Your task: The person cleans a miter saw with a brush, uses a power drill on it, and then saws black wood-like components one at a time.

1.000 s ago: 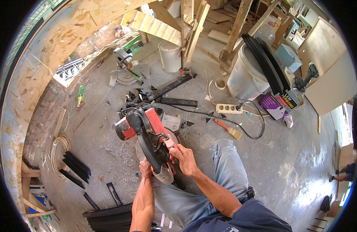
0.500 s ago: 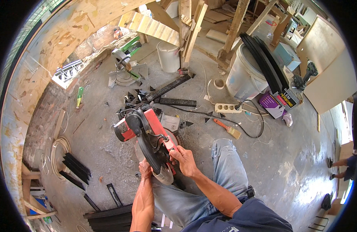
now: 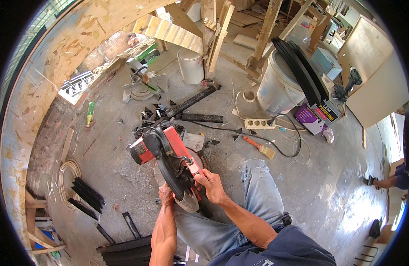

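A red and black miter saw (image 3: 174, 139) stands on the concrete floor right in front of my bent knee. My right hand (image 3: 211, 186) is wrapped round its red handle, thumb on top. Close to the blade guard, at the near left of the saw's base, is my left hand (image 3: 166, 193), its fingers curled. The saw hides what those fingers grip, if anything. Beyond the saw lie black strips (image 3: 191, 102) and a heap of small black triangular offcuts (image 3: 158, 107).
A second, green miter saw (image 3: 144, 75) sits farther back. To the right are a power strip (image 3: 259, 123), a paintbrush (image 3: 260, 147), a looped black cable and a large white bucket (image 3: 275, 86). More black strips (image 3: 124, 250) lie near left. Another person's leg (image 3: 386, 182) shows far right.
Both hands keep their places on the saw. At the far right, the other person's leg and foot have shifted left and slightly up. The view has moved very slightly.
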`<action>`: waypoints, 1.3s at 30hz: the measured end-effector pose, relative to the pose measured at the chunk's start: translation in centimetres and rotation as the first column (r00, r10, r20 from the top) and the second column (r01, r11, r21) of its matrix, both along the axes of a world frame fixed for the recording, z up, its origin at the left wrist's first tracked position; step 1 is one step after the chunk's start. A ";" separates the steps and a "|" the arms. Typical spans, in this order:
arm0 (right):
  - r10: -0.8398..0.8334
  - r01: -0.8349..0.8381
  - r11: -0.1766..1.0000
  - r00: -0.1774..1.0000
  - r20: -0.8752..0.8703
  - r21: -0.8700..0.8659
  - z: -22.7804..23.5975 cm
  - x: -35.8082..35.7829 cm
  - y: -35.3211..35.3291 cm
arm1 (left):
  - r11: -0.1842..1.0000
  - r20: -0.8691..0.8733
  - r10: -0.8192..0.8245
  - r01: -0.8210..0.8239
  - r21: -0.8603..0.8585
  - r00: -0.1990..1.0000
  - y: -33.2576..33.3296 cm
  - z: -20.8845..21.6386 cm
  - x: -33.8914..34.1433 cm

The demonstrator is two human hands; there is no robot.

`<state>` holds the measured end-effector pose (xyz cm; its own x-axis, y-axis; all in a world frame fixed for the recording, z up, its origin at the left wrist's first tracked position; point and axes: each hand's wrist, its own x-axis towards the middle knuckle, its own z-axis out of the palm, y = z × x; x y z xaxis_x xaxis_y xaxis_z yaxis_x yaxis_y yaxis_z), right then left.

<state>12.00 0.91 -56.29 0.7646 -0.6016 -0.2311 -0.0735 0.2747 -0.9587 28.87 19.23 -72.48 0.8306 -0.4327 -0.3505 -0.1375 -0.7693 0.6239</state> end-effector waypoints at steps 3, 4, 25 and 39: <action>0.001 -0.001 1.000 1.000 -0.002 0.007 0.0 0.0 0.1 | 1.000 0.015 -0.003 0.003 0.005 1.000 0.2 -0.6 0.2; 0.001 -0.001 1.000 1.000 0.000 0.008 0.0 0.1 0.2 | 1.000 0.029 -0.012 0.012 0.016 0.999 0.4 -0.8 0.4; -0.002 0.002 0.999 1.000 0.013 0.044 -0.1 0.1 0.2 | 0.997 0.041 -0.064 0.065 -0.040 0.997 0.6 -1.0 0.4; -0.016 0.015 1.000 0.999 0.041 0.008 -0.4 -0.1 0.0 | 0.999 0.030 -0.017 0.015 0.050 0.999 -0.7 0.6 -0.3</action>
